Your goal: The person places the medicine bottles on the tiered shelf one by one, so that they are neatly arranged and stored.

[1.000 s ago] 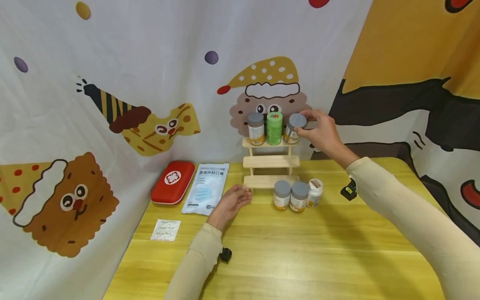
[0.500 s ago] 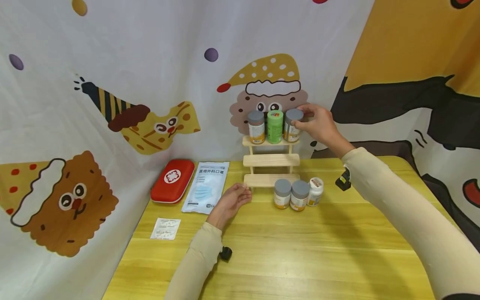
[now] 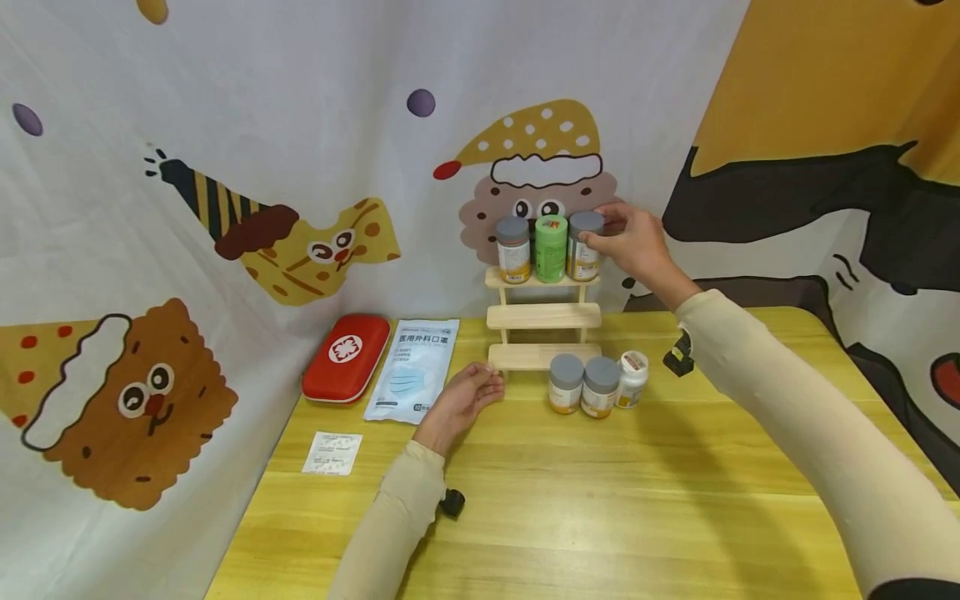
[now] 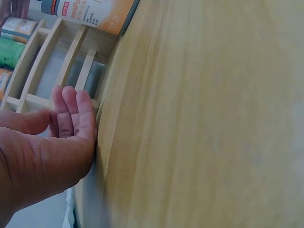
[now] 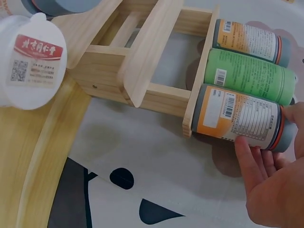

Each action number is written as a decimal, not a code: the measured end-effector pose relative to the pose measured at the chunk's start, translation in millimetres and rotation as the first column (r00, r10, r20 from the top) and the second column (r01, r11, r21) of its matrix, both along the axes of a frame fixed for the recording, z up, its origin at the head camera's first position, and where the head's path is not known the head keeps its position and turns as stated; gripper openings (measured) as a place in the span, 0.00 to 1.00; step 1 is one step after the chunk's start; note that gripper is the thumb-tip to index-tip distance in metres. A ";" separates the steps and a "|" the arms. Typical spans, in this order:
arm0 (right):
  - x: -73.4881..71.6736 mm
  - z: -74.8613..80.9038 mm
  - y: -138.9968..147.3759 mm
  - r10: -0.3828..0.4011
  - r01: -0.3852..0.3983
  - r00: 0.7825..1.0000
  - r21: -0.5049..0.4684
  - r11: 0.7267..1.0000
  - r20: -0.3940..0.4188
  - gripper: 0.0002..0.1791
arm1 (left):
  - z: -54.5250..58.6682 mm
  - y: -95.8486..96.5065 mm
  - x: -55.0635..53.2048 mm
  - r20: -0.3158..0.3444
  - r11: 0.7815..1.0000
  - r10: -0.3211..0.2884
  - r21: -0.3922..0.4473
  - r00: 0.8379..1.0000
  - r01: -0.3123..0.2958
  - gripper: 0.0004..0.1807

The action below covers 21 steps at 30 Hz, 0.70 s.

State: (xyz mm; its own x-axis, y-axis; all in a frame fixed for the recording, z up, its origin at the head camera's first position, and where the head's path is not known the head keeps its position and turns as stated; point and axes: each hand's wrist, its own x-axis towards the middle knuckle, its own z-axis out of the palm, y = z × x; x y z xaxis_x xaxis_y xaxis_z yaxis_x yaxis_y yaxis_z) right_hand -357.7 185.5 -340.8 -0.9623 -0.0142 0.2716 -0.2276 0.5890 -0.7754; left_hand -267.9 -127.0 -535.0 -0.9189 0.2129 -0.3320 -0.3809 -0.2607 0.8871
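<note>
- Head view: your right hand [image 3: 636, 242] grips a grey-lidded jar [image 3: 583, 264], which stands upright at the right end of the wooden stand's [image 3: 543, 317] top step, by the back edge of the tabletop [image 3: 585, 500]
- Thumb and fingers are bent round that jar's lid and upper body, which the right wrist view shows too
- Your left hand [image 3: 461, 404] has its fingers curved at the left end of the lowest step; whether they pinch the wood or only rest beside it, you cannot tell
- Expect the jar to feel fairly light and stiff-walled, with little risk of crushing; its smooth label could slip, so your surest hold is probably the lid's side and the shoulder below it
- Keep your fingers off its inner side, where the green jar [image 3: 551, 250] stands just beside it; the step is narrow, so a nudge might tip a neighbour
- Count three containers on the top step: your jar, the green one in the middle, and a left-end jar [image 3: 513, 254], also grey-lidded
- Count three more on the tabletop before the stand's right half: two front jars [image 3: 601, 389] with grey lids and one white bottle [image 3: 632, 382]
- Count one red case [image 3: 346, 358] at the tabletop's back left corner, one mask packet [image 3: 411, 371] beside it, and one flat white packet [image 3: 332, 453] near the left edge
</note>
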 end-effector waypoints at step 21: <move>0.9 -12.7 -9.9 -0.039 0.042 0.988 0.017 0.999 -0.151 0.30 | 3.7 0.0 2.3 0.002 1.000 -0.001 -0.004 1.000 0.001 0.06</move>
State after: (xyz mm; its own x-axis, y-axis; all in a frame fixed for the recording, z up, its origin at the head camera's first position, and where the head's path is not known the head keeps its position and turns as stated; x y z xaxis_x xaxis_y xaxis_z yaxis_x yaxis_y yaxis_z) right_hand -356.8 175.6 -353.5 -0.9103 0.0176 0.4135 -0.3162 0.6151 -0.7223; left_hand -265.5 -127.0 -531.3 -0.9181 0.2129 -0.3344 -0.3828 -0.2563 0.8876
